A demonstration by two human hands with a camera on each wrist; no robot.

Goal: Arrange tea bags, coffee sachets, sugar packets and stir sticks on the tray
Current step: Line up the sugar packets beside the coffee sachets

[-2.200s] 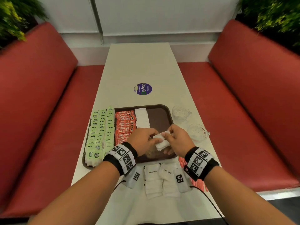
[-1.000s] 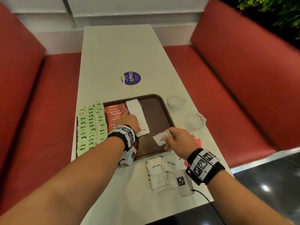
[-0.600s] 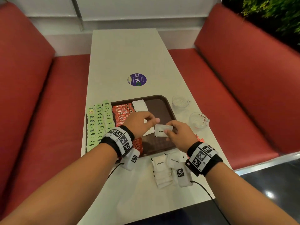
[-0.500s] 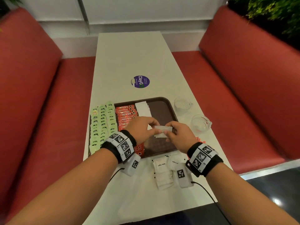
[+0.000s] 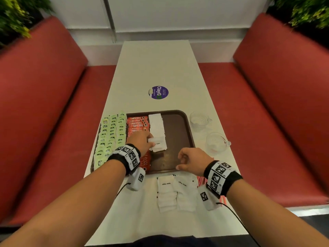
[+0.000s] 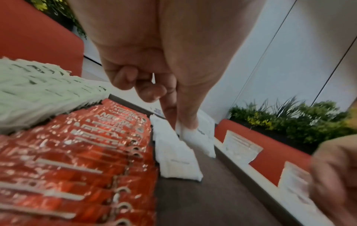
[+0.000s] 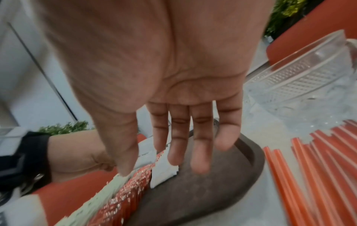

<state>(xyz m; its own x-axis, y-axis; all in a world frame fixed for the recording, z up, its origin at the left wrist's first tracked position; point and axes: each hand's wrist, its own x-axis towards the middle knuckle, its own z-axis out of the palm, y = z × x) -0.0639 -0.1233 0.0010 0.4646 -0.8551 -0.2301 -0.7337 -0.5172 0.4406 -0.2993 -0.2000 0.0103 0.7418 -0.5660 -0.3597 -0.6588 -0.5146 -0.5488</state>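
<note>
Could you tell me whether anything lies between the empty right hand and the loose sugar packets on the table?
Nothing visible does. The right hand hovers open over the tray's near rim; the sugar packets lie uncovered just beyond it.

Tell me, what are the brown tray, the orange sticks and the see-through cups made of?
Tray: probably matte plastic; dull brown with a moulded, rounded rim. Orange sticks: look like thin glossy plastic. Cups: clear with a bumpy pattern; glass or hard plastic, can't tell.

Light: bright, even, indoor; source unseen.
Shadows: soft, faint beneath the forearms.
Glare: specular glints on the coffee sachets [image 6: 92,152].
Blur: both wrist views smeared; stir sticks [image 7: 316,168] streaked.
Distortion: head view bows strongly at its edges.
</note>
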